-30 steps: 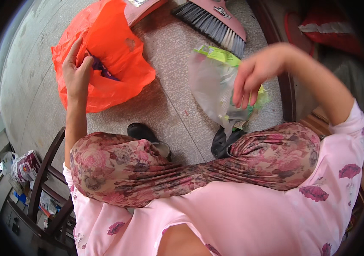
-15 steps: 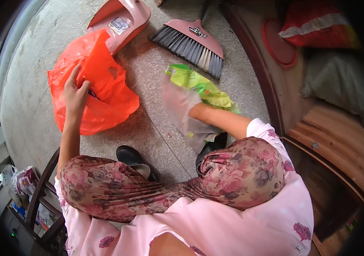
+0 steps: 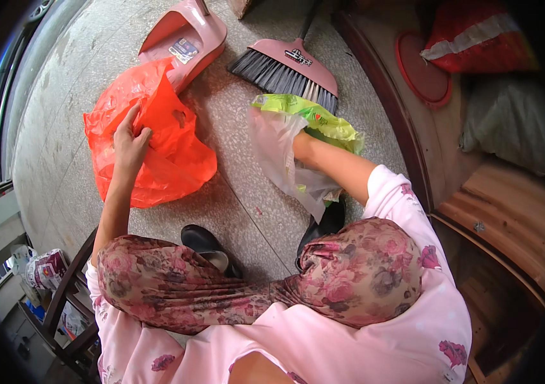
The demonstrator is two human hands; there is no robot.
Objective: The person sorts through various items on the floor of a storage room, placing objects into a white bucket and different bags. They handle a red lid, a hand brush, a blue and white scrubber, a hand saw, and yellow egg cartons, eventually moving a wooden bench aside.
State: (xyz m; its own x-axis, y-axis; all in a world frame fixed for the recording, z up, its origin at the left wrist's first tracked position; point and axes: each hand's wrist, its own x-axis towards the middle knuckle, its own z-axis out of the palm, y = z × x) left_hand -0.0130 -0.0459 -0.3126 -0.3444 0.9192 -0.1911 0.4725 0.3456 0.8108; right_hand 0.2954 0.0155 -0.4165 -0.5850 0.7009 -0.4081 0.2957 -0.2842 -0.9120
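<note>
Reaching down between spread knees, a seated person worked with two plastic bags above a speckled floor [image 3: 237, 173]. The left hand [image 3: 130, 142] lay against a crumpled orange-red plastic bag [image 3: 176, 163], thumb and forefinger parted, probably to steady the thin film; whether the remaining fingers pinched it could not be told. The right hand [image 3: 300, 146], mostly hidden, was sunk inside a translucent and lime-green plastic bag [image 3: 333, 131], apparently to get at its inside, and what it grasped, if anything, could not be told. That bag hung just above the right shoe [image 3: 327, 221], seemingly kept near the feet for easy reach. Beyond the orange-red bag, which overlapped its edge, lay a pink dustpan [image 3: 213, 40]; a pink broom head [image 3: 304, 63] rested bristles toward the lime-green bag, perhaps set aside to free both hands.
</note>
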